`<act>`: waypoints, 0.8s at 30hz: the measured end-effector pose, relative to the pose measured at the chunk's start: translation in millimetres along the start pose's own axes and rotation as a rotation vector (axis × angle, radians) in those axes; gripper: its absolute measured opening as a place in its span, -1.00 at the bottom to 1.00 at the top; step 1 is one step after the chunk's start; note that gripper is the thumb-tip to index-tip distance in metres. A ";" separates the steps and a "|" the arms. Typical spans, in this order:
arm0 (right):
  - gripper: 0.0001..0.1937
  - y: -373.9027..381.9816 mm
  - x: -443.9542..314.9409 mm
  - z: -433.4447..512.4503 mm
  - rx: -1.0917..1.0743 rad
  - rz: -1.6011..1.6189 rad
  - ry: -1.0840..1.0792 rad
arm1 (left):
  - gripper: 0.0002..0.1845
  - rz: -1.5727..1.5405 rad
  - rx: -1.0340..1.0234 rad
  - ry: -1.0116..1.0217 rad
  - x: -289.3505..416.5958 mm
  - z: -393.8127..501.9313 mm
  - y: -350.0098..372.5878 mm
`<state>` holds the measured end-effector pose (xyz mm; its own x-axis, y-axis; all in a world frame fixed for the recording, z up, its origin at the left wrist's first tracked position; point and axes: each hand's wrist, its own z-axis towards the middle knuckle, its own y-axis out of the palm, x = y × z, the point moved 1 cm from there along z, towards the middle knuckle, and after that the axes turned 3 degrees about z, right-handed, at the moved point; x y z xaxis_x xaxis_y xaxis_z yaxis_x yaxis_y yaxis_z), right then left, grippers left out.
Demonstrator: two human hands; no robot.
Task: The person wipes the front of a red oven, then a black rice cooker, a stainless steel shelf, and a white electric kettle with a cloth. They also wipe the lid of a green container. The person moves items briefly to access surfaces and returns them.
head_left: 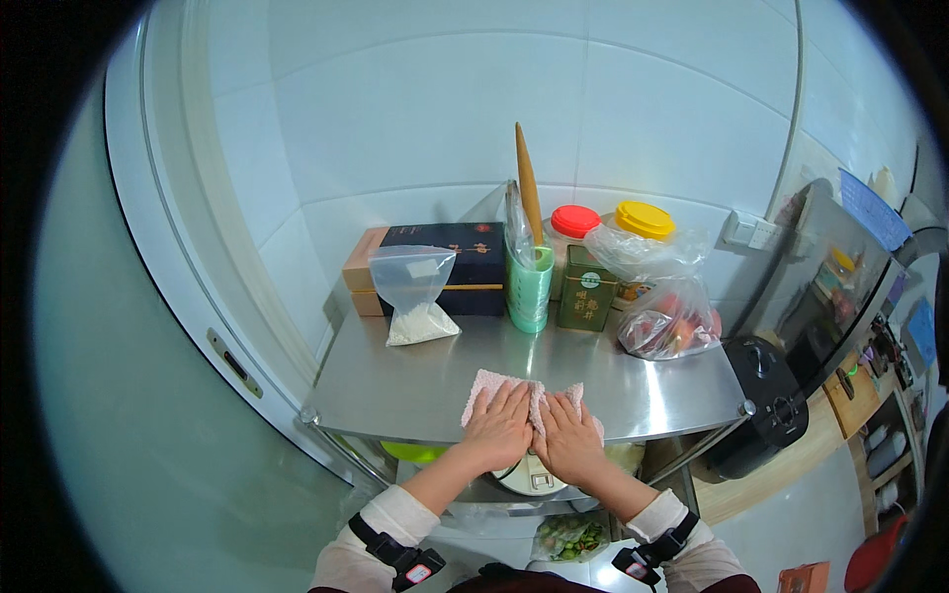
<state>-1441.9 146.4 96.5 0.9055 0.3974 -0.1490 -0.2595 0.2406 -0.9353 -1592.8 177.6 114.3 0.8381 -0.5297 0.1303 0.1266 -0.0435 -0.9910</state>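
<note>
A pink textured cloth (482, 389) lies bunched near the front edge of a stainless steel shelf top (393, 385). My left hand (500, 426) rests flat on the cloth's left part, and my right hand (571, 437) lies on its right part, the two hands side by side and close together. The fingers of both point toward the wall. Behind them stand a green plastic holder (531, 289) with a wooden rolling pin (527, 181), a green tea tin (587, 293) and a zip bag of white powder or grains (419, 322).
Dark and tan boxes (452, 259), a red-lidded jar (575, 222), a yellow-lidded jar (643, 220) and a clear bag of reddish produce (671, 326) line the back. A black appliance (760, 400) stands right of the shelf; a door (170, 333) is left. Vegetables (578, 540) sit in a bag below.
</note>
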 end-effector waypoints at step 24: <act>-0.38 28.2 -34.8 70.2 -0.026 -0.010 -0.014 | -0.43 0.042 0.177 -0.126 -69.8 -6.3 -6.5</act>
<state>-1504.3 201.6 97.8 0.9031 0.4073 -0.1357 -0.2417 0.2212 -0.9448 -1655.5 209.6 111.5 0.9029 -0.4173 0.1032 0.1725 0.1319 -0.9761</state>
